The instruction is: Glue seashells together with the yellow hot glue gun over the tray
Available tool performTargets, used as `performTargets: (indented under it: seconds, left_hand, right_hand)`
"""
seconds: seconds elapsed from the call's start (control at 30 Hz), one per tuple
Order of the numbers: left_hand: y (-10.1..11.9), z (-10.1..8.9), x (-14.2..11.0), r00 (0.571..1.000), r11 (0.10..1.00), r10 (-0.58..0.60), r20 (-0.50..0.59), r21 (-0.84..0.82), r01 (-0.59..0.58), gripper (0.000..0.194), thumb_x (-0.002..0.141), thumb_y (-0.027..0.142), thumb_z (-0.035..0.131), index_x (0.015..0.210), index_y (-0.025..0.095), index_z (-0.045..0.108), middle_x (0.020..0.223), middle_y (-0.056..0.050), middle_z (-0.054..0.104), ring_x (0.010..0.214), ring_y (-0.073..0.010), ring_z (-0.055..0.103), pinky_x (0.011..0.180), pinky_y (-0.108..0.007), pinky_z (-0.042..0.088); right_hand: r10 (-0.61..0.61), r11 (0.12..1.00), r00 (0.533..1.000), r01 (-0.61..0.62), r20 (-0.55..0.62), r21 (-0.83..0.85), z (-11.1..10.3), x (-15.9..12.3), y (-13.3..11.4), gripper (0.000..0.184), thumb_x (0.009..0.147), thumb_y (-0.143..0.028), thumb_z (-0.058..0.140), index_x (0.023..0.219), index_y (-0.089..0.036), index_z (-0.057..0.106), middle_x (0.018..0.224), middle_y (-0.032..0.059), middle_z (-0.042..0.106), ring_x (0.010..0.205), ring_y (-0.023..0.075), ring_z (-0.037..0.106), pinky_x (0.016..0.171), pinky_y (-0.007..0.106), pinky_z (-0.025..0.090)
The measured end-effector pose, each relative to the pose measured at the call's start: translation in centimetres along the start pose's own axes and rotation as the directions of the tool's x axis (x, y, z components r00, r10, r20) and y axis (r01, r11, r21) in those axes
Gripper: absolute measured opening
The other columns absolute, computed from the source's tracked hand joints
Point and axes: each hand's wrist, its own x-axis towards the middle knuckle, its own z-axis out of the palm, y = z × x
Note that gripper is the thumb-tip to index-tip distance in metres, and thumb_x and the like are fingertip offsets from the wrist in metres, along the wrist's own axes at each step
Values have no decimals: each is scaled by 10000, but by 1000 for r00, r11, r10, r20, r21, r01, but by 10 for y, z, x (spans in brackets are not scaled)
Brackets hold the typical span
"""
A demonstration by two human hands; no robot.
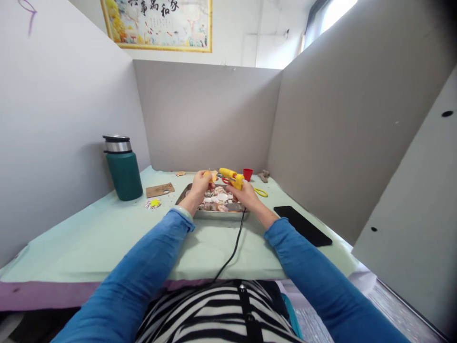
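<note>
My right hand point(246, 193) is closed round the handle of a yellow glue gun point(232, 177), its nozzle pointing left. From its grip a black cord point(235, 245) runs down over the table's front edge. Just left of the nozzle, my left hand point(200, 186) pinches a small orange-yellow piece point(213, 176); its exact kind is too small to make out. Both hands are above a metal tray point(221, 216) filled with shells and pale stones point(219, 196). My forearms hide parts of the tray's sides.
A green bottle point(124, 174) stands at the left, near a brown board point(160, 190) and a yellow flower-shaped piece point(154, 203). Behind the right hand are a red cup point(247, 174) and yellow-handled scissors point(261, 192). A black flat slab point(303, 225) lies right. Grey partitions point(207, 114) enclose the table.
</note>
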Motion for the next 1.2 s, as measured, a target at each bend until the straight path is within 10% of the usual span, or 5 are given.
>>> performTargets:
  seconds: [0.6, 1.2]
  left_hand:
    - [7, 36, -32, 995, 997, -3, 104, 80, -5, 165, 896, 175, 567, 931, 201, 407, 582, 61, 548, 412, -91, 521, 432, -196, 399]
    - [-2, 25, -25, 974, 996, 23, 225, 82, -43, 197, 891, 304, 639, 925, 181, 488, 634, 36, 576, 436, -82, 539, 409, -185, 378]
  right_hand:
    - [-170, 982, 985, 172, -27, 82, -2, 1, -7, 259, 701, -401, 690, 714, -206, 519, 604, -13, 545, 531, 122, 472, 502, 266, 381]
    - [-6, 946, 993, 44, -118, 320, -1, 2, -1, 271, 692, -358, 736, 865, -220, 580, 544, -39, 496, 458, 120, 442, 439, 269, 350]
